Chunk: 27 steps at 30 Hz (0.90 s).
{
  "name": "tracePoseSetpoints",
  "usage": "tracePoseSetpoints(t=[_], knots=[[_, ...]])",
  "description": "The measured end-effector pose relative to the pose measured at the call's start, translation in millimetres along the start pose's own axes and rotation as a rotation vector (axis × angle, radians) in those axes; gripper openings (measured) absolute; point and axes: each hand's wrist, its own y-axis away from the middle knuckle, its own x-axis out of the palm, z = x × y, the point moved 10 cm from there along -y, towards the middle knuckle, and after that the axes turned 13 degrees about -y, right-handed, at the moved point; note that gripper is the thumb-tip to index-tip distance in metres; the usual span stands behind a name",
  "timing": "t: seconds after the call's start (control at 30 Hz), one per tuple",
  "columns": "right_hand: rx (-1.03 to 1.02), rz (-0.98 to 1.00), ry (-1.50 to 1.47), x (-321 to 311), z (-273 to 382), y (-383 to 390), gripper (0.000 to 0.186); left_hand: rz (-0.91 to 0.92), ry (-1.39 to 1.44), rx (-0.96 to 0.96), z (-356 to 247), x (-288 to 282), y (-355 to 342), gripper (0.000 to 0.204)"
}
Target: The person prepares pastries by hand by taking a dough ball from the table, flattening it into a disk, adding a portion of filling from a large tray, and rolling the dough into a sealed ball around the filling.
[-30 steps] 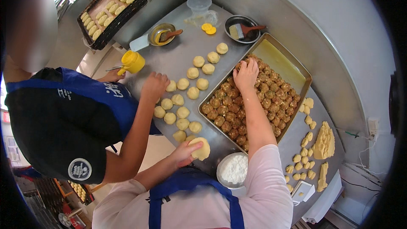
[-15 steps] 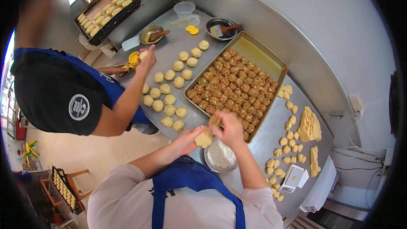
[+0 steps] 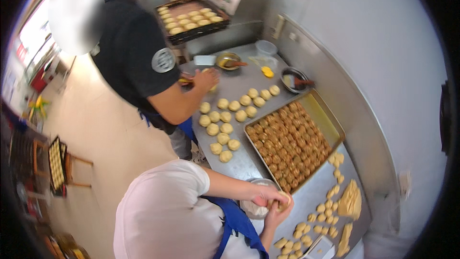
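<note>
- Hands: left hand (image 3: 269,196) and right hand (image 3: 275,217) jointly grasp one dough wrapper (image 3: 286,201), cupped between them; contents obscured by fingers and blur.
- Clearance: bare bench (image 3: 244,160) at 11 o'clock from the hands, between dough balls (image 3: 225,128) and tray (image 3: 314,104). Tray's near corner close at 1 o'clock; bowl (image 3: 262,181) just beside at 9 o'clock, partly hidden by the left forearm.
- Materials: bench and tray metal; tray's bare end oily yellow. Filling balls (image 3: 290,141) brown, knobbly, tightly packed. Dough balls pale, rounded. At 3 o'clock, lumpy dough pieces (image 3: 329,205), then a rough dough slab (image 3: 350,201).
- Change: one second ago the right hand was at the filling balls, the left alone holding the wrapper; both hands now meet around it.
</note>
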Motion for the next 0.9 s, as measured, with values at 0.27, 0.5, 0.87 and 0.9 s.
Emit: tracePoseSetpoints(t=[0.27, 0.5, 0.87, 0.9], knots=[[0.293, 0.239, -0.263, 15.4, -26.1, -18.6, 0.051, -0.088, 0.437, 0.258, 6.2, -9.0, -15.2, 0.020], [0.110, 0.451, -0.248, 69.4, 13.0, -41.1, 0.043, -0.068, 0.201, 0.334, -43.8, -20.2, 38.0, 0.023], [-0.023, 0.549, -0.038, 93.7, 20.1, -49.3, 0.043, -0.134, 0.143, 0.425, -54.5, -27.8, 51.9, 0.018], [-0.120, 0.499, -0.025, 88.8, 26.3, -51.0, 0.042, -0.138, 0.107, 0.381, -51.3, -21.7, 56.9, 0.018]])
